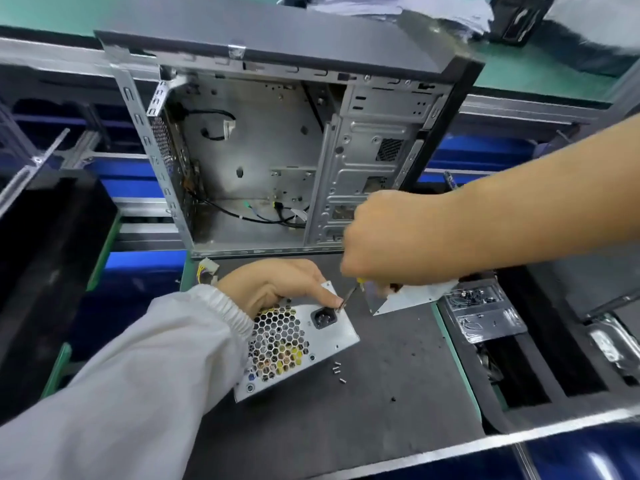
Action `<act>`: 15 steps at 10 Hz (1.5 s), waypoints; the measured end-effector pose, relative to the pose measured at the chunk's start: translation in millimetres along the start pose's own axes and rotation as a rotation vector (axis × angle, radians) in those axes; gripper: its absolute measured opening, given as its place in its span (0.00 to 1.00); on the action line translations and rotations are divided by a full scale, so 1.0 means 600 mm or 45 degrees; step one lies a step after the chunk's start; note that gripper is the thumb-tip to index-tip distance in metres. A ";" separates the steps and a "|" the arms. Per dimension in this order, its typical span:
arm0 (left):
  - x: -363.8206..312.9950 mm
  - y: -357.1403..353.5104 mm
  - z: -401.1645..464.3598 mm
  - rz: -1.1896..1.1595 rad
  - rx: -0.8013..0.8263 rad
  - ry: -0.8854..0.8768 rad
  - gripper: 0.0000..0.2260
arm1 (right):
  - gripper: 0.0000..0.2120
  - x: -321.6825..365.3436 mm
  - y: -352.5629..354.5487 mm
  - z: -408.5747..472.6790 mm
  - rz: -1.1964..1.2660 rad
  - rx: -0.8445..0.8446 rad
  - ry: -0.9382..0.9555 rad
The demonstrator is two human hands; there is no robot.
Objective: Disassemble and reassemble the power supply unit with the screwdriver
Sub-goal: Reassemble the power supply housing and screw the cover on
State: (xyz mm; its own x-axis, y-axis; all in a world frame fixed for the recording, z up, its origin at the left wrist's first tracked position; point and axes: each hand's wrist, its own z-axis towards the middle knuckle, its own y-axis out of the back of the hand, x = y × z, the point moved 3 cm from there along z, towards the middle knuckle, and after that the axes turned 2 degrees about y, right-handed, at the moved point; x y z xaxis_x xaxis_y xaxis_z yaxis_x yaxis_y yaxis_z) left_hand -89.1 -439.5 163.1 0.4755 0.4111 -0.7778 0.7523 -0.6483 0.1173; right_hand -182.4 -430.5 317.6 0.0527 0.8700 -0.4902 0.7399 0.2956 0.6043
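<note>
The silver power supply unit (322,337) lies on the dark mat, its honeycomb fan grille and black socket facing up. My left hand (277,284) grips its far edge, thumb beside the socket. My right hand (391,240) grips the screwdriver (351,292), of which a bit of yellow handle and the thin shaft show. The shaft slants down to the unit's far right corner, right next to my left thumb. Three loose screws (338,372) lie on the mat just right of the unit. A flat silver cover panel (408,299) lies under my right hand.
An open, empty computer case (284,147) stands right behind the mat. A black foam tray (540,362) with bags of small parts (481,317) sits at the right. A white connector with yellow wires (207,268) pokes out left of my left hand. Black bin (45,258) at left.
</note>
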 end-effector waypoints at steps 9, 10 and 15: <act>0.000 0.012 0.003 0.035 0.034 0.010 0.08 | 0.24 -0.017 -0.015 0.011 0.795 0.435 -0.356; 0.003 0.014 0.008 -0.048 0.018 0.032 0.08 | 0.18 -0.017 -0.016 0.007 0.706 0.455 -0.367; 0.008 0.011 0.012 -0.112 0.021 0.009 0.10 | 0.16 0.020 0.014 -0.022 0.195 0.052 -0.328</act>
State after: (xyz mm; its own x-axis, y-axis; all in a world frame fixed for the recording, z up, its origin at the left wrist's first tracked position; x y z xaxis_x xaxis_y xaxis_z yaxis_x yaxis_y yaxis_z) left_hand -85.2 -446.6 155.7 0.4113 0.4714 -0.7801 0.7838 -0.6198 0.0387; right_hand -184.2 -412.3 324.9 0.3307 0.7729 -0.5415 0.7363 0.1477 0.6604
